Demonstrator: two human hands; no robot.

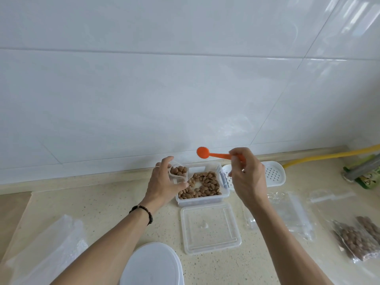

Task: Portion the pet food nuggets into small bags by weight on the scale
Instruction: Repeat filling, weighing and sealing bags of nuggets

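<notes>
The counter [102, 204] is under everything. A clear lid [209, 227] lies flat on it, close to me. Just behind the lid sits the clear box [202, 199] with brown nuggets [205, 183] inside. My left hand [162, 183] curls around a small bag [178, 174] at the box's left corner, and some nuggets are in it. My right hand [247, 177] pinches the orange spoon [213, 153] up over the box. A filled bag [355, 239] lies far right.
</notes>
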